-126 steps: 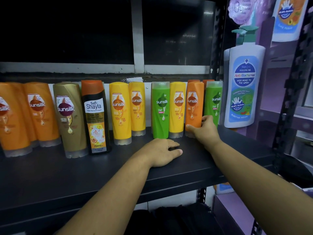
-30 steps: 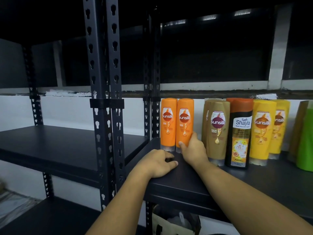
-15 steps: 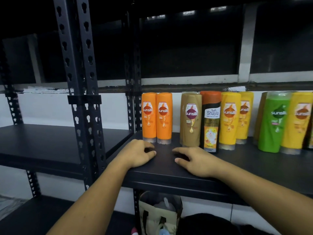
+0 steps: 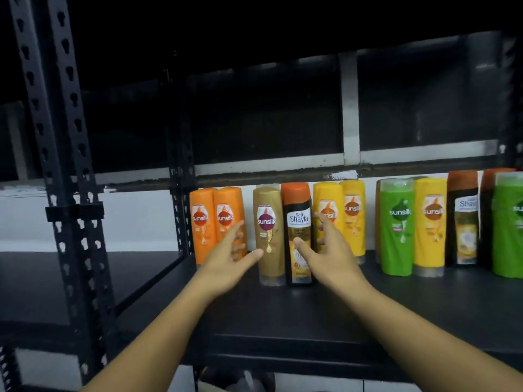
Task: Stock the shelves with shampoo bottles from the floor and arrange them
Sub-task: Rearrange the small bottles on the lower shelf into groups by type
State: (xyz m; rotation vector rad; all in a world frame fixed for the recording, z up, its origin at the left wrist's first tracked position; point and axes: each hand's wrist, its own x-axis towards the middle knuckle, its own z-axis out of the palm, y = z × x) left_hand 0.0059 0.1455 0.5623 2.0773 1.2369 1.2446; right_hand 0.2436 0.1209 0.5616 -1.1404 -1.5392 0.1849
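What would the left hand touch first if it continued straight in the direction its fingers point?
Probably the gold Sunsilk bottle: the left hand is open, with its fingers aimed toward the bottle's left side. Depth is unclear; it might brush the orange bottle instead.

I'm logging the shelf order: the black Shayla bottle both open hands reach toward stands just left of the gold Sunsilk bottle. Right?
Not quite. The head view shows the black Shayla bottle just right of the gold Sunsilk bottle, not left. The left hand and right hand are open, reaching toward the pair.
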